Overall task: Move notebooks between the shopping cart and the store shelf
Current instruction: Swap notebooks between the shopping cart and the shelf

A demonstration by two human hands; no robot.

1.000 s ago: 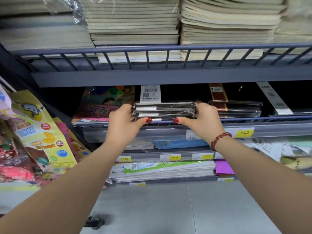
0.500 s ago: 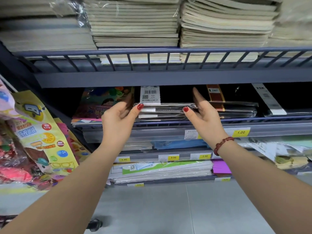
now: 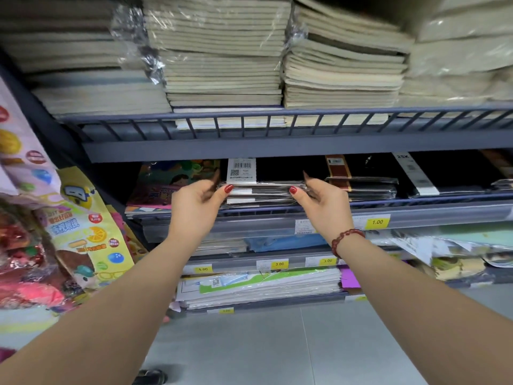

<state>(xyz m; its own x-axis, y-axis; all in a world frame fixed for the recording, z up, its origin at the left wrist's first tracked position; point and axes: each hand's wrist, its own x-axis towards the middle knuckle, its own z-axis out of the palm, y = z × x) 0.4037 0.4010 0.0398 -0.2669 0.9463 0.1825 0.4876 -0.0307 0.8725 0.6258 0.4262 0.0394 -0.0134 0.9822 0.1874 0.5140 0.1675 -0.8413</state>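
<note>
A stack of black notebooks in clear wrap (image 3: 261,193) lies on the middle shelf (image 3: 416,211), with a white barcode label (image 3: 241,170) on top. My left hand (image 3: 195,202) clasps the stack's left end, thumb on the front corner and fingers along the side. My right hand (image 3: 323,202), with a red bead bracelet on its wrist, clasps the right end the same way. The stack rests on the shelf behind its low front rail. No shopping cart basket is in view.
More black notebooks (image 3: 363,187) lie to the right, colourful books (image 3: 166,187) to the left. Tall piles of beige notebooks (image 3: 222,65) fill the upper shelf. Lower shelves hold paper pads (image 3: 258,287). Hanging toy packets (image 3: 80,226) crowd the left. A dark wheel (image 3: 151,377) shows at the floor.
One second ago both hands gripped the stack. Half a second ago the fingers were spread open beside it. Now both hands have closed on its ends again.
</note>
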